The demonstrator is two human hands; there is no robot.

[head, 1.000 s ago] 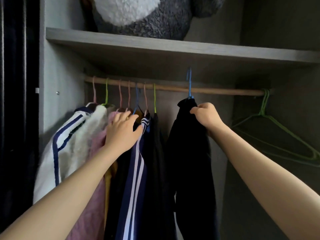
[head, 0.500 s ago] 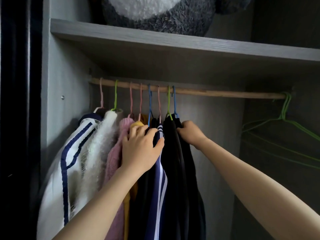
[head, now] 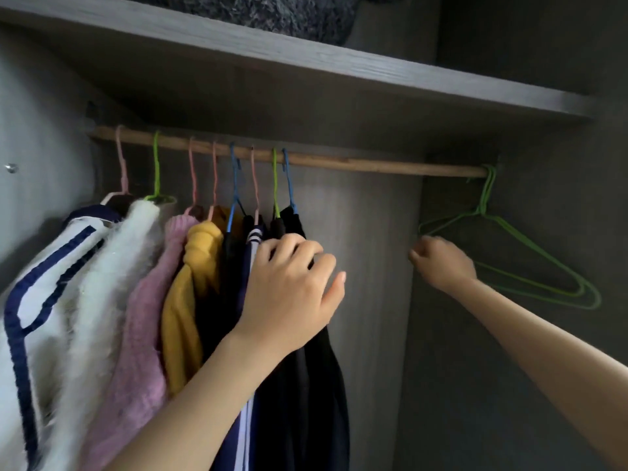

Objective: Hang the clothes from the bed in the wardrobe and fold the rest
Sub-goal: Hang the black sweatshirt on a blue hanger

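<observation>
A wooden rod [head: 373, 163] in the wardrobe carries several garments bunched at its left end. Outermost on the right is a black garment [head: 316, 385] on a blue hanger. My left hand [head: 292, 294] rests on the black and navy-striped clothes with its fingers spread and relaxed. My right hand [head: 441, 263] is stretched to the right, with curled fingers at the left tip of the empty green hangers [head: 484, 198] that hang at the rod's right end. Whether it grips a hanger is not clear.
Left of the black garment hang a yellow top [head: 190, 283], a pink sweater [head: 146, 317], a white fluffy piece [head: 112, 266] and a white jacket with navy stripes [head: 51, 283]. A grey shelf [head: 339, 73] with a grey plush [head: 272, 11] runs above. The rod's middle stretch is bare.
The black garment on the blue hanger slid left against the other clothes. My right hand let go of it and moved right to the green hangers. My left hand shifted onto the black garments.
</observation>
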